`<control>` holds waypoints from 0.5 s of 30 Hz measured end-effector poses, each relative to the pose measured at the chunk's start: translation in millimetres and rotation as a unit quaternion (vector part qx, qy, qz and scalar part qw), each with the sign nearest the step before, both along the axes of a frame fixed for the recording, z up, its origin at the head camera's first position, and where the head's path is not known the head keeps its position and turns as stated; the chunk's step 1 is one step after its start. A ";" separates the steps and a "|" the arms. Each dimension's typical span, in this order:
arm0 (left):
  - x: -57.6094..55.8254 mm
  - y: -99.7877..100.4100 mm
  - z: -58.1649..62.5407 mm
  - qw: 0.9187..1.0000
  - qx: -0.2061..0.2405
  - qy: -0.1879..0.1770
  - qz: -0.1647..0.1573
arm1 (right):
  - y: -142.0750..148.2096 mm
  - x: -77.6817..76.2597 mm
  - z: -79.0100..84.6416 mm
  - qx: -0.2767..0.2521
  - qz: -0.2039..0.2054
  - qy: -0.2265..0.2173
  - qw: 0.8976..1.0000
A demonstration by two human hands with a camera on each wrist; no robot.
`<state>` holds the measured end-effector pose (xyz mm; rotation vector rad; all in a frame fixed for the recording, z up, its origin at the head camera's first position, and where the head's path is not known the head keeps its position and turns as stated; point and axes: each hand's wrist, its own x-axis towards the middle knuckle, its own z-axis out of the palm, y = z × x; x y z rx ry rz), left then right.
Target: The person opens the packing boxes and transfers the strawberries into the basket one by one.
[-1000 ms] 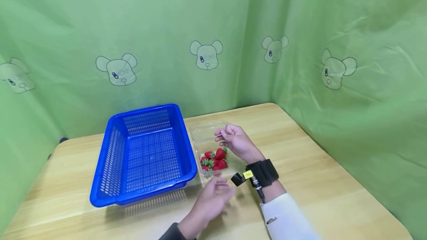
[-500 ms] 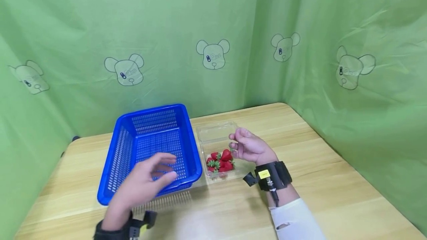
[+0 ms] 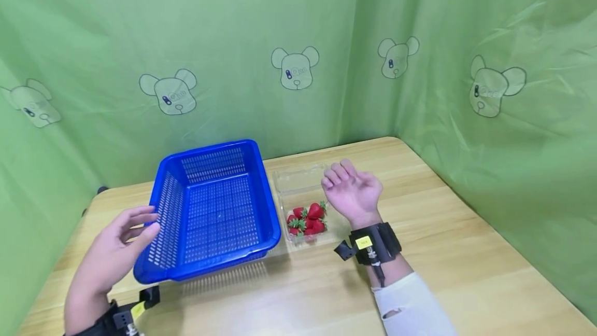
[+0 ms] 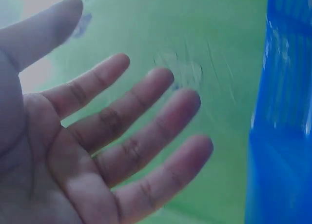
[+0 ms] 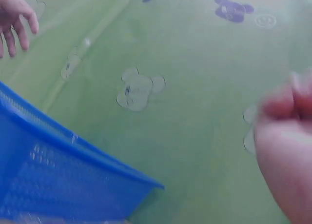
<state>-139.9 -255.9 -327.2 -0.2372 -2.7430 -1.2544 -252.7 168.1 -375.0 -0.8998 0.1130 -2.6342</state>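
Observation:
My left hand point(image 3: 114, 245) hovers at the left rim of the blue plastic basket point(image 3: 219, 261), its fingers spread and slightly bent with nothing in them. In the left wrist view the palm and fingers point(image 4: 151, 141) stand apart from the basket wall point(image 4: 282, 112). Over to the right, my right hand point(image 3: 352, 191) is raised beside a clear plastic box point(image 3: 298, 183), palm turned up and fingers loosely curled, holding nothing. Several red strawberries point(image 3: 308, 222) with green leaves lie in the near half of that box, whose lid is folded back. The basket holds nothing.
A pale wooden table point(image 3: 443, 268) carries the basket and the box side by side. Green curtains point(image 3: 224, 25) printed with bear heads close off the back and both sides. Each wrist wears a black strap point(image 3: 375, 242) with a small camera.
My left hand has swung left from near the strawberry box, across the basket, to its left rim. My right hand has turned palm up and lifted slightly. Basket and strawberries stay in place.

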 end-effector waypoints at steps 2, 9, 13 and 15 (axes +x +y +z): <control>-1.7 -9.8 -4.2 0.999 0.006 -0.028 0.017 | -3.1 3.9 7.5 -0.047 -0.036 -0.146 0.988; -8.7 -29.8 -20.4 0.995 0.022 -0.087 0.036 | -8.8 9.0 19.9 -0.122 -0.187 -0.446 0.867; -14.2 -34.1 -25.7 0.989 0.033 -0.139 0.045 | -8.7 10.4 17.4 -0.087 -0.227 -0.495 0.834; -17.1 -34.9 -28.1 0.986 0.035 -0.159 0.040 | -8.7 9.6 16.2 -0.025 -0.239 -0.492 0.837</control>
